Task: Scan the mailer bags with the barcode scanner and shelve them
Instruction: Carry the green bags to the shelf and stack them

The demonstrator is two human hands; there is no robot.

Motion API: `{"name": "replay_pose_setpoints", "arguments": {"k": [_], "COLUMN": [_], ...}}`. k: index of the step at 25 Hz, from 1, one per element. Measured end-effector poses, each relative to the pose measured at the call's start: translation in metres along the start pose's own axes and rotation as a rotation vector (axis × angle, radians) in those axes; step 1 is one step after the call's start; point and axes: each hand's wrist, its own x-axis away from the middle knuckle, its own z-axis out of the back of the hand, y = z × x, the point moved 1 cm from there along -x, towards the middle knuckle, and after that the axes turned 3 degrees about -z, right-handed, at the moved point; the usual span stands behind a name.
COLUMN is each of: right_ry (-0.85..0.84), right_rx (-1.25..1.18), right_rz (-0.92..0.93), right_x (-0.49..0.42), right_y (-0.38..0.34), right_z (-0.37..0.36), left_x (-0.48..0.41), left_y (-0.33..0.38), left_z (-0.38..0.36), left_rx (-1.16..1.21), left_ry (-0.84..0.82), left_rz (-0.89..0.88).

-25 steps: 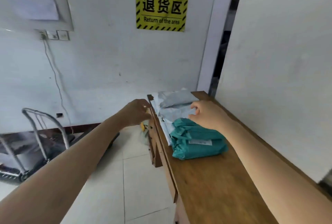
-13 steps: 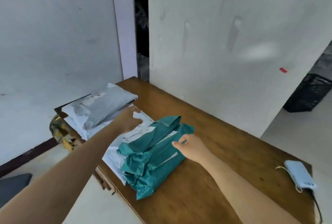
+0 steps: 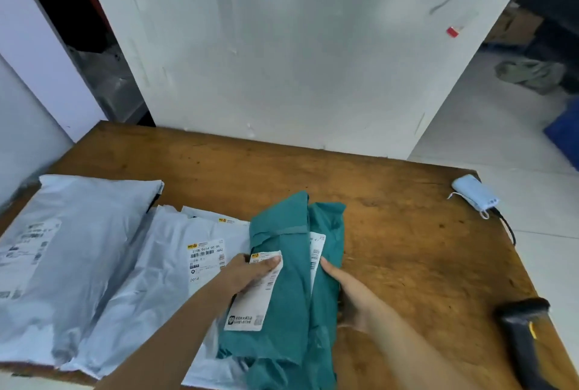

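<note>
Two teal mailer bags (image 3: 291, 289) lie stacked near the front middle of the wooden table (image 3: 407, 248), each with a white label. My left hand (image 3: 250, 272) grips the top teal bag's left edge, thumb pressed on its label. My right hand (image 3: 347, 292) holds the right side of the teal stack, with fingertips tucked at the lower bag's label. A white mailer bag (image 3: 163, 267) with a barcode label lies partly under the teal ones, and a grey mailer bag (image 3: 78, 242) sits farther left. The black barcode scanner (image 3: 526, 339) lies at the table's right front, untouched.
A pale blue power bank (image 3: 474, 194) with a black cable rests at the table's far right corner. A tall white panel (image 3: 297, 45) stands right behind the table. A dark gap opens at the back left, and tiled floor with a blue object lies to the right.
The view has swung right and down over the table. My left hand moved from the white bag onto the top teal bag's label. My right hand shifted along the teal stack's right side.
</note>
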Motion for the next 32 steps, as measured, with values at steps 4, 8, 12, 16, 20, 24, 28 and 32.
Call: {"name": "replay_pose_setpoints", "arguments": {"k": [4,8,12,16,20,24,28,32], "right_ry": [0.053,0.044,0.087,0.097,0.144,0.302,0.397,0.454], "right_rx": [-0.134,-0.300,-0.354,-0.405,-0.489,-0.560,-0.549,-0.487], "right_rz": [0.043,0.109,0.137,0.202,0.357,0.583,0.847,0.977], "right_x": [-0.009,-0.011,-0.012,0.009,0.066,0.157,0.261,0.362], "right_y": [0.008,0.007,0.000,-0.002,-0.021,-0.028,-0.005,0.041], "right_z": [0.011,0.001,-0.007,0.016,0.072,0.161,0.266,0.393], "left_x": [0.000,-0.005,-0.024,-0.023,-0.005,0.050,0.115,0.177], "left_y": [-0.004,0.001,0.010,0.034,0.098,0.171,0.212,0.225], "left_z": [-0.017,-0.042,-0.050,-0.073,-0.129,-0.231,-0.361,-0.515], "left_rx": [0.222,0.341,0.403,0.361,0.259,0.170,0.215,0.308], "left_ry": [-0.218,-0.302,-0.230,-0.361,-0.518,-0.719,-0.827,-0.926], "left_rz": [0.025,0.049,0.040,-0.015,-0.121,-0.305,-0.428,-0.503]}}
